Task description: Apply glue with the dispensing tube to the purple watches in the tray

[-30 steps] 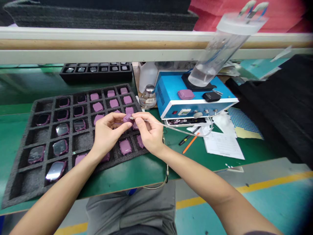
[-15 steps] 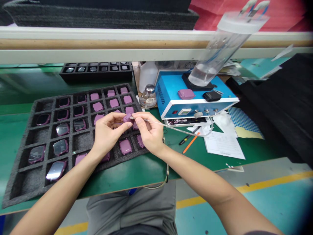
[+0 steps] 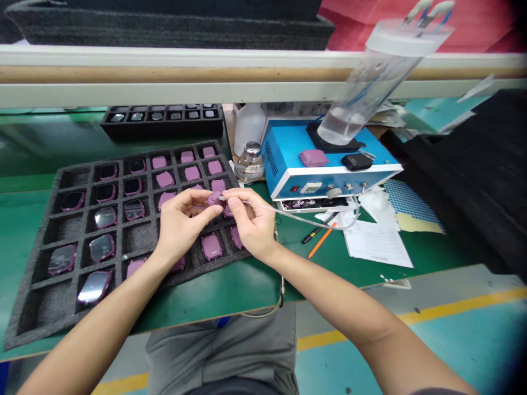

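Above the front right of a grey foam tray [image 3: 242,253], my left hand [image 3: 181,219] is closed on a small purple watch case [image 3: 214,198]. My right hand [image 3: 252,220] pinches the end of a thin clear tube [image 3: 296,216], its tip touching the right side of that case. The exact point of contact is too small to make out. From my right hand the tube loops across to the front of a blue box-shaped device [image 3: 284,144]. Beneath my hands, several purple watch cases [image 3: 211,247] lie in the tray, some hidden by my fingers and left forearm.
Watches with dark screens [image 3: 102,248] fill part of the tray's left side. A clear cylinder [image 3: 349,104] with liquid stands on the device, near a purple case [image 3: 313,158] and a black one [image 3: 357,161]. A glass bottle [image 3: 249,163], orange stick [image 3: 321,241] and papers [image 3: 376,244] are around it.
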Demonstrator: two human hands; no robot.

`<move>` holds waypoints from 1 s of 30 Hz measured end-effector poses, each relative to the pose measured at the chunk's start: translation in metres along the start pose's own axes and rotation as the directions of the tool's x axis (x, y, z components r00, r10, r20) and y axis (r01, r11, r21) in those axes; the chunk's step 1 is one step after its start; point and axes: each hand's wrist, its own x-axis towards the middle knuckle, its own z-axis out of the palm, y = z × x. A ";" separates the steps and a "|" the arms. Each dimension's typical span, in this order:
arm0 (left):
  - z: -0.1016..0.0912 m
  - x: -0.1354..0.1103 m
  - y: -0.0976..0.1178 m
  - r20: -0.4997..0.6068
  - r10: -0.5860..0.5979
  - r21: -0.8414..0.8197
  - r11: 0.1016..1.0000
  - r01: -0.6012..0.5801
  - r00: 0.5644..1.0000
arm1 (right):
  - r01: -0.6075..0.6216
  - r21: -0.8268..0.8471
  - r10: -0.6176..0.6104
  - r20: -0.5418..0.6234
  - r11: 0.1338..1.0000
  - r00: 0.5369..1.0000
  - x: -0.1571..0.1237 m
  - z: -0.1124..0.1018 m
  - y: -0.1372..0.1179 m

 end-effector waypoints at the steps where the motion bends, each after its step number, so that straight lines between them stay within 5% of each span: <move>1: 0.000 0.000 0.000 -0.001 0.002 0.002 1.000 -0.002 1.000 | -0.002 0.000 0.002 0.001 1.000 1.000 0.000 0.000 0.000; 11: 0.002 0.000 -0.007 0.002 0.021 0.002 1.000 -0.021 1.000 | 0.009 -0.003 -0.009 0.007 1.000 1.000 0.001 0.000 0.000; 15: -0.001 -0.001 -0.005 0.038 0.094 0.120 0.988 -0.097 0.995 | -0.006 -0.031 0.006 0.011 1.000 1.000 -0.006 -0.003 -0.004; 19: -0.047 -0.008 0.009 0.054 0.153 0.465 0.871 -0.161 0.987 | -0.057 -0.010 0.057 -0.007 0.998 0.998 -0.013 -0.004 0.001; 24: -0.115 -0.037 0.008 -0.073 -0.031 0.712 0.698 0.074 0.997 | -0.086 0.007 0.085 0.025 0.996 0.996 -0.017 -0.003 0.002; 27: -0.133 -0.047 -0.001 -0.051 -0.151 0.790 0.598 0.132 0.987 | -0.084 0.007 0.084 0.025 0.996 0.996 -0.017 -0.004 0.003; 30: -0.136 -0.045 0.000 -0.053 -0.089 0.841 0.533 0.092 0.995 | -0.095 0.024 0.095 0.016 0.995 0.995 -0.017 -0.004 0.006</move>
